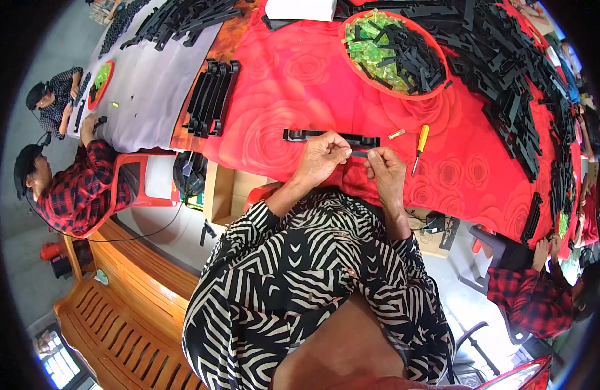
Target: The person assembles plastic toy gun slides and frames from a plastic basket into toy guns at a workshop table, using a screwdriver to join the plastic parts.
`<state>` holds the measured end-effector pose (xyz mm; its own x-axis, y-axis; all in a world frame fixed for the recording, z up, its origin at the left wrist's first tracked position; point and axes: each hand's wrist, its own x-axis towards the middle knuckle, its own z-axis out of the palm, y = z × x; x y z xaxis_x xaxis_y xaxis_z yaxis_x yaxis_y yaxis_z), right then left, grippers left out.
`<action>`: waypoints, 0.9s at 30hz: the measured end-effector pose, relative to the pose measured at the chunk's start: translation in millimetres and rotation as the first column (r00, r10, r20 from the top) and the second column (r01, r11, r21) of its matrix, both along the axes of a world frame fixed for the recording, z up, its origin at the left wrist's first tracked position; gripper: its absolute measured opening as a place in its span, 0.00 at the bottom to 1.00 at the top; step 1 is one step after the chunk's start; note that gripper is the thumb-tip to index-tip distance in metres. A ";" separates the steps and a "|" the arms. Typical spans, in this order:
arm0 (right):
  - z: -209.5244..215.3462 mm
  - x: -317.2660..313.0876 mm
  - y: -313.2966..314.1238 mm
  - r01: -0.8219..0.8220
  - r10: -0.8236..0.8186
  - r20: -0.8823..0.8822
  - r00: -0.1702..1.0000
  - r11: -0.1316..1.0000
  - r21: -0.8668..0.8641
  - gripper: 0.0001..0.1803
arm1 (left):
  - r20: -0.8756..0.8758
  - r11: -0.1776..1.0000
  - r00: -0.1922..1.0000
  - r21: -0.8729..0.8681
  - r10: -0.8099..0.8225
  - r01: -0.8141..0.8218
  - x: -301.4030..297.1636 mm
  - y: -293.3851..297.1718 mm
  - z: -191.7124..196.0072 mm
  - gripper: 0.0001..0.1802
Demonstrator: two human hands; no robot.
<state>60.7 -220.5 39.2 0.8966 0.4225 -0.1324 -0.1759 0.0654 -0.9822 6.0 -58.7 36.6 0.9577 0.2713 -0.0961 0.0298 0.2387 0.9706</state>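
My left hand and my right hand are close together at the near edge of the red-covered table, both with fingers pinched. A small black plastic strip shows between their fingertips, one end at each hand. Just beyond the hands a long black plastic bar with notches lies crosswise, partly hidden by my left fingers. To the right of it are a small pale clear piece and a screwdriver with a yellow handle.
An orange-rimmed basin holds yellow-green clear pieces and black strips. Several black bars are lined up at left; a large heap of black parts covers the right side. A cardboard box stands below the table edge. Other people sit left and right.
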 end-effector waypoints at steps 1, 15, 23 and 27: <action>0.2 -1.6 0.0 -0.001 0.001 -0.005 1.000 1.000 -0.006 0.08 | 0.001 1.000 1.000 0.008 0.006 -0.006 -2.3 -0.2 -1.8 0.02; 5.7 -1.9 5.8 -0.016 0.017 0.022 1.000 0.998 -0.060 0.04 | 0.052 0.996 0.996 0.035 0.075 -0.076 -10.9 3.0 2.4 0.03; 12.0 22.2 5.9 0.035 0.004 0.226 0.974 0.985 -0.167 0.05 | 0.239 0.285 0.970 0.928 0.042 -0.241 -23.7 52.8 26.6 0.20; 14.8 29.5 20.3 0.047 0.079 0.371 0.925 0.947 -0.318 0.05 | 0.293 0.216 0.956 0.935 -0.017 -0.282 -25.6 48.9 11.5 0.18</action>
